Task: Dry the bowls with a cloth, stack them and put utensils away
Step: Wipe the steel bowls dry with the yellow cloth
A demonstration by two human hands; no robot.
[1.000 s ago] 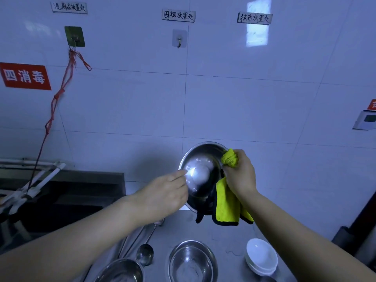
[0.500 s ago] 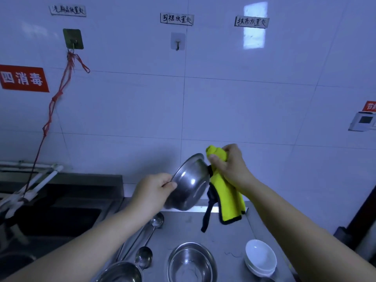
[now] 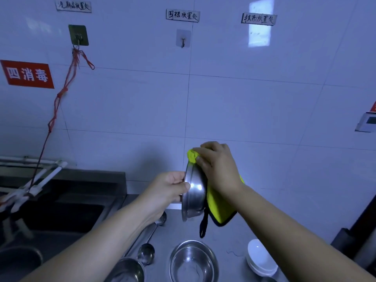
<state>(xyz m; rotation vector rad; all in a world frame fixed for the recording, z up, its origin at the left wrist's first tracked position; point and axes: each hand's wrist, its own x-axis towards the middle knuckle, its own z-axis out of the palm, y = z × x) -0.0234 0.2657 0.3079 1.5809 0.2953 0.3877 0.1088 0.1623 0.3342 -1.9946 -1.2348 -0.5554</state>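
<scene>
The steel counter (image 3: 227, 237) carries a steel bowl (image 3: 193, 261), stacked white bowls (image 3: 261, 260) and ladles (image 3: 146, 253). Above them, the left hand (image 3: 169, 189) grips an edge-on metal bowl (image 3: 193, 192); the right hand (image 3: 218, 166) presses a yellow cloth (image 3: 219, 208) against it.

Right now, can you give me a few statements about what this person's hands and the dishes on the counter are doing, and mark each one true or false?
1. The left hand grips the rim of a steel bowl held on edge. True.
2. The right hand presses a red cloth to the bowl. False: the cloth is yellow with a dark border.
3. White bowls sit stacked on the counter. True.
4. The hook under the middle label holds an apron. False: it is bare.
5. Another steel bowl sits upright on the counter. True.
</scene>
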